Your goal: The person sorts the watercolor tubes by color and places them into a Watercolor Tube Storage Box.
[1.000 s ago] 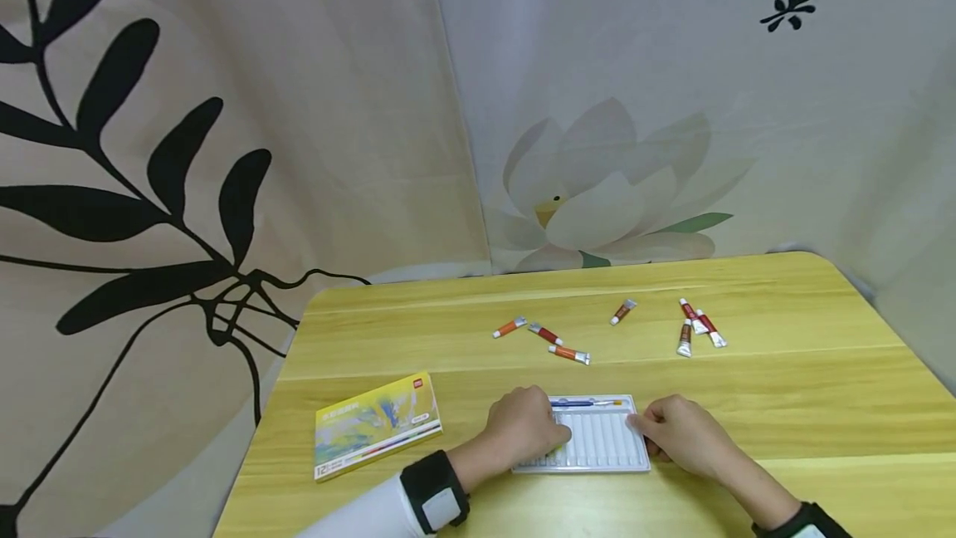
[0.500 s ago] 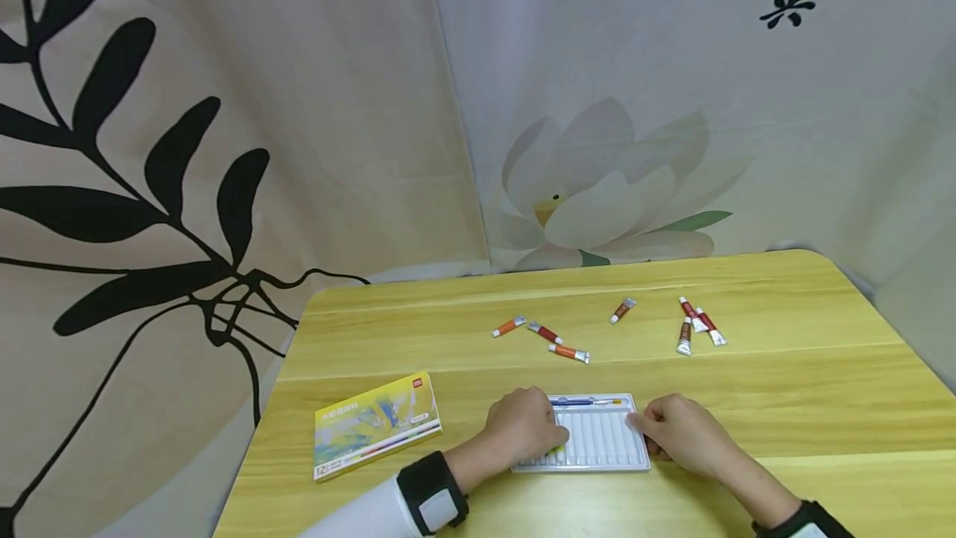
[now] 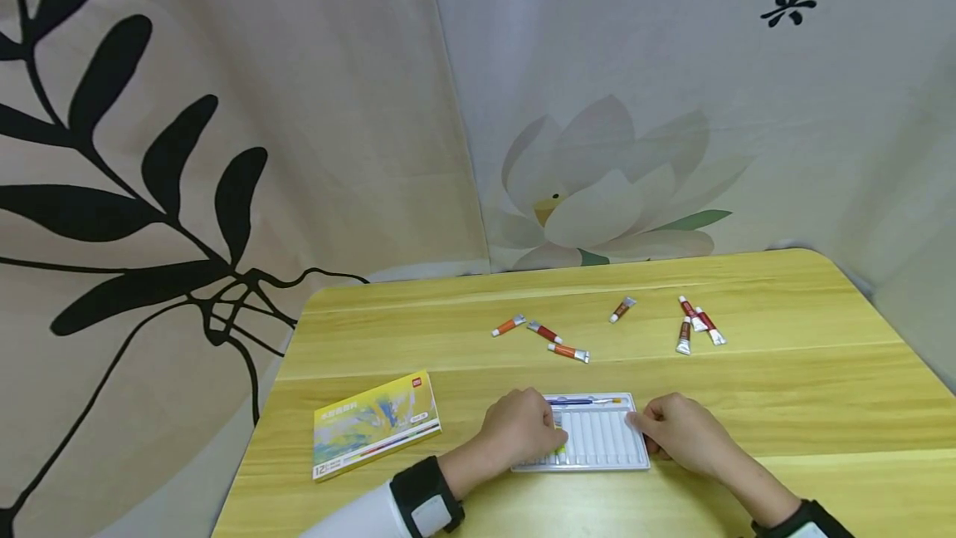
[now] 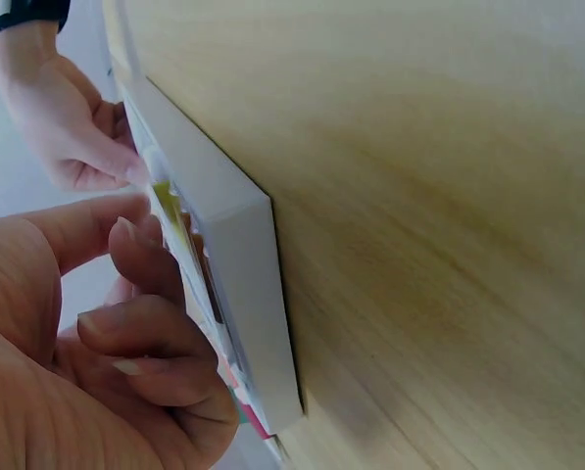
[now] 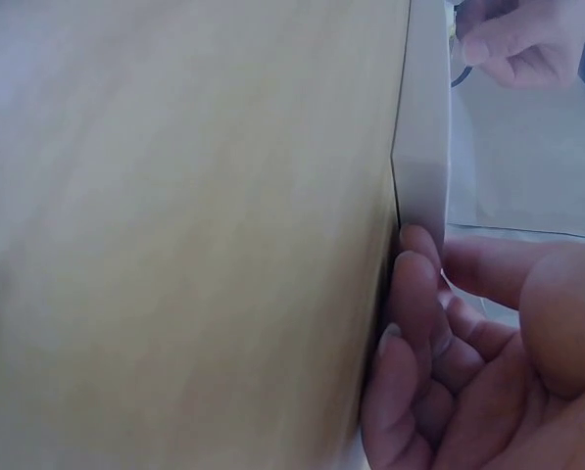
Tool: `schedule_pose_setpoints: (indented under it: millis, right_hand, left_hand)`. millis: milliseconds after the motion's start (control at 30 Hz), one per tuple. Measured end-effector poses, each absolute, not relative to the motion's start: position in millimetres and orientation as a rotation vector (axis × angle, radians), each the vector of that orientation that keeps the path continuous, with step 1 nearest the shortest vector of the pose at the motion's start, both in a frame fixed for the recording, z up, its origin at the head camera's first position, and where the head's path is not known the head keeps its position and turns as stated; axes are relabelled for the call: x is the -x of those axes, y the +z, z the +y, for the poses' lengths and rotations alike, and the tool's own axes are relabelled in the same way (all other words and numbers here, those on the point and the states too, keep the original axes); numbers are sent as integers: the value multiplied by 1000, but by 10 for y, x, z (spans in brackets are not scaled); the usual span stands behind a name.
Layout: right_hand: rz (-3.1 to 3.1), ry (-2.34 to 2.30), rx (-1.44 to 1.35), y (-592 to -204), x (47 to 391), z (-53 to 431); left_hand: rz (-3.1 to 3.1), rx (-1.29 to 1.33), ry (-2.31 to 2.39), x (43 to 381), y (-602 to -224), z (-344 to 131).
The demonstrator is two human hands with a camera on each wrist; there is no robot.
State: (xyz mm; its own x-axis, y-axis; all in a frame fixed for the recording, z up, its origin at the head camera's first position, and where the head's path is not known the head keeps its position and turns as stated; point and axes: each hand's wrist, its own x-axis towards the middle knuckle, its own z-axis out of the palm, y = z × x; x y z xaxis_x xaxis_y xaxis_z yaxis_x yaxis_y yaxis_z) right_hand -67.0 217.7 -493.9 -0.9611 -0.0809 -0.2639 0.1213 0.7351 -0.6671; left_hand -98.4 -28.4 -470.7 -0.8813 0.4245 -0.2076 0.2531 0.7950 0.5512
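A white plastic paint tray point(image 3: 601, 442) with narrow slots lies near the front of the table in the head view. My left hand point(image 3: 525, 424) reaches over its left part, fingers curled and thumb at a yellow-green paint tube point(image 3: 560, 447) in the slots. The left wrist view shows that tube point(image 4: 170, 208) beside brown ones; the fingertips partly hide the contact. My right hand point(image 3: 687, 436) pinches the tray's right edge, thumb on top. In the right wrist view, its curled fingers point(image 5: 414, 294) lie against the tray's side wall point(image 5: 424, 147).
A blue paintbrush point(image 3: 582, 401) lies in the tray's far groove. Left of the tray is a yellow paint box point(image 3: 377, 426). Farther back lie orange and red tubes point(image 3: 569, 353), a lone brown tube point(image 3: 622, 310), and a red and brown cluster point(image 3: 698, 324).
My left thumb has shifted slightly left, and more of the yellow-green tube shows in the tray. My right hand keeps its hold on the tray edge.
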Motion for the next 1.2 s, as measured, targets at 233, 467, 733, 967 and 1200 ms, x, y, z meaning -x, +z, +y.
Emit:
schedule_pose_setpoints:
  millis: [233,467,733,967,1200]
  right_hand:
    - [2662,-1059,-28,-4939,663,2174]
    - [2672,-1046,-30,-4928,660,2163]
    - [2679,-1030,-35,-4914,662,2159]
    - [2681,-1033,-20,-4938,664,2171]
    - [2684,-1036,-14,-4944,670,2175]
  left_hand:
    - [2673,-611,715,912,-4709,-328]
    - [2672,-634,771,908,-4750,-347]
    - [2656,-622,814,907,-4759,-346]
    - [2665,-592,795,905,-4769,-337]
    - [2647,-549,771,927,-4764,-314]
